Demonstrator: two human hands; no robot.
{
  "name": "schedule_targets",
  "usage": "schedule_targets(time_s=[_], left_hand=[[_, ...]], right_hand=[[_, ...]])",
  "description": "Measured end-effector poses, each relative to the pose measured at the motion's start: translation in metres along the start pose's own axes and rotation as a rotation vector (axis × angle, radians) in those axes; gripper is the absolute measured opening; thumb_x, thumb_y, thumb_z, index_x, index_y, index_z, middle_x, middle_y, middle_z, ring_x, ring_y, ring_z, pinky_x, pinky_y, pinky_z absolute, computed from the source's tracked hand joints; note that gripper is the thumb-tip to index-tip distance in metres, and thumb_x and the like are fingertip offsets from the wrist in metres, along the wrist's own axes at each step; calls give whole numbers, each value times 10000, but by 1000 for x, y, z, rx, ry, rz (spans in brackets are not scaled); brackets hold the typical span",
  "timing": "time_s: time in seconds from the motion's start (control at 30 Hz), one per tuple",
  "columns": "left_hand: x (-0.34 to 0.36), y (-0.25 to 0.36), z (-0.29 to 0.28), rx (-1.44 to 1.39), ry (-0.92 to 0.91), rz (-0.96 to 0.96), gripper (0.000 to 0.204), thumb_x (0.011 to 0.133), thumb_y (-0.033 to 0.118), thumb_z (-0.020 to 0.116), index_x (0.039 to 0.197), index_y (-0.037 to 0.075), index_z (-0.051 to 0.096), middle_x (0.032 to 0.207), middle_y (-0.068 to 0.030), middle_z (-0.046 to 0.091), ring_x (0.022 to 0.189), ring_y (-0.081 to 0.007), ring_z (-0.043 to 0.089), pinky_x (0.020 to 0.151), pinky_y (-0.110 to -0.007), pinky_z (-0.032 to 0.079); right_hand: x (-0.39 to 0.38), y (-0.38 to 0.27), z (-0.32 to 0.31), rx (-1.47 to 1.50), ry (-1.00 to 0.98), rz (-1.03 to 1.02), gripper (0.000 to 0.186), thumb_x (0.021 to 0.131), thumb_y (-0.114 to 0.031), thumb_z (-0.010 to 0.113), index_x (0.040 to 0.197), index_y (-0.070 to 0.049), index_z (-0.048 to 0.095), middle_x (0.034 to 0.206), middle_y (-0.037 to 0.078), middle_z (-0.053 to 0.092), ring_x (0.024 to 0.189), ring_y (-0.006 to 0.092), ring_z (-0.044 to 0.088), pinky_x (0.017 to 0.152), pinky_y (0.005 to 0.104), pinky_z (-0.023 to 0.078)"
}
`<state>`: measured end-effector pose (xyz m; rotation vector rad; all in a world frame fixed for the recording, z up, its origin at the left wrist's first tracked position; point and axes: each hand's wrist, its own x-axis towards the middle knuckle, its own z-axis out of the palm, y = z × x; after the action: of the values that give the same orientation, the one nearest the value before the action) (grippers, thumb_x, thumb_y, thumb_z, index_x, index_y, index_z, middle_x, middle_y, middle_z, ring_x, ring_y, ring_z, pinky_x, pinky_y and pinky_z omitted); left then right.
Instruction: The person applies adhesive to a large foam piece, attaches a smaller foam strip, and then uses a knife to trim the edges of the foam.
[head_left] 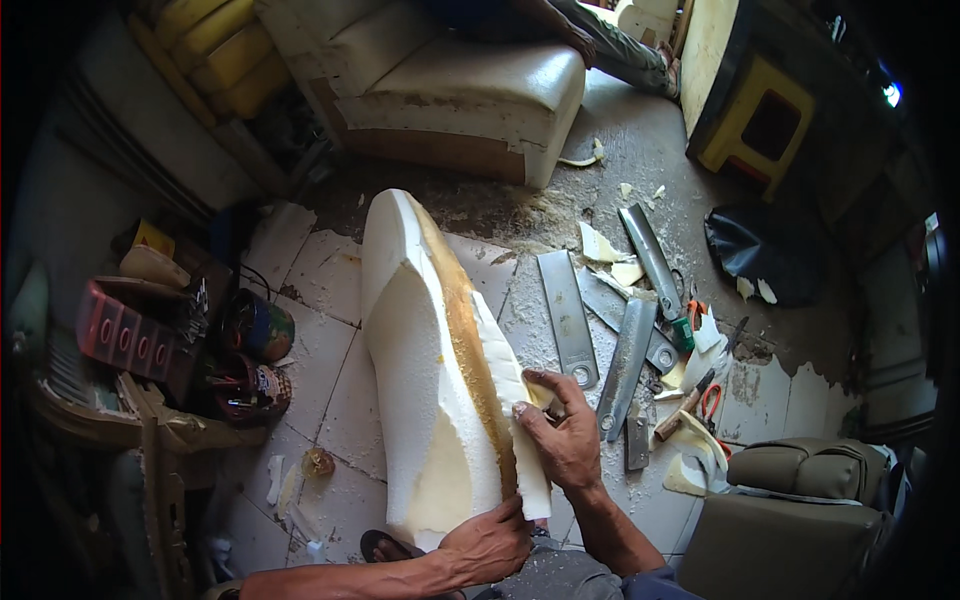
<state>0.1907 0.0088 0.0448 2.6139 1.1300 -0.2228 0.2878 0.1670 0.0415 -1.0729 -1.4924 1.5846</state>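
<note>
A long white and cream foam piece (405, 380) stands tilted in front of me, with a rough brown band (460, 330) running down its right side and a ragged foam flap (530, 490) beside the band. My right hand (565, 440) grips that flap, thumb on its face and fingers bent over its edge, partly hidden. My left hand (485, 540) has its fingers wrapped at the bottom end of the foam, near the brown band; the fingertips are hard to see.
Metal bars (565, 320), scissors (712, 405) and scraps lie right of the foam. Pots of tools (262, 330) and a pink organiser (125, 330) stand left. Olive cushions (780, 530) sit lower right. Another person's leg (630, 55) shows behind a padded seat (460, 90); a yellow stool (740, 150) stands beside it.
</note>
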Motion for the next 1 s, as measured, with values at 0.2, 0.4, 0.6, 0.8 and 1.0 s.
schedule_targets(time_s=[0.2,0.4,0.6,0.8,1.0], left_hand=[[-3,3,1,64,-7,15,286,870,166,520,1014,3,706,1069,-174,649,1087,-275,608,1056,-413,439],[-8,2,1,31,18,30,300,846,172,543,997,-16,721,1020,-176,645,1014,-287,609,985,-428,472],[-8,6,20,23,87,19,339,826,190,553,982,-48,738,1020,-181,641,1021,-294,592,1006,-433,456],[-13,2,11,-36,87,70,311,811,191,569,920,-31,757,1032,-180,643,1068,-297,564,1057,-404,409],[-16,1,6,-7,161,59,300,808,196,572,903,-15,764,1023,-173,645,1045,-275,563,1039,-388,411]], right_hand=[[0,-1,12,-211,10,-54,435,904,-142,721,1300,17,637,1214,162,605,1080,250,660,859,316,596],[1,-3,21,-323,-16,-111,431,897,-138,720,1296,8,648,1214,159,606,1072,246,660,828,316,585],[4,-4,24,-373,-51,-120,418,901,-130,721,1293,0,655,1228,147,595,1057,232,659,878,318,565],[11,-7,25,-392,-63,-112,441,878,-154,725,1280,13,658,1224,193,624,1109,312,657,960,377,532],[17,5,28,-373,-45,-159,440,882,-140,719,1290,11,655,1226,190,633,1102,297,667,892,351,563]])
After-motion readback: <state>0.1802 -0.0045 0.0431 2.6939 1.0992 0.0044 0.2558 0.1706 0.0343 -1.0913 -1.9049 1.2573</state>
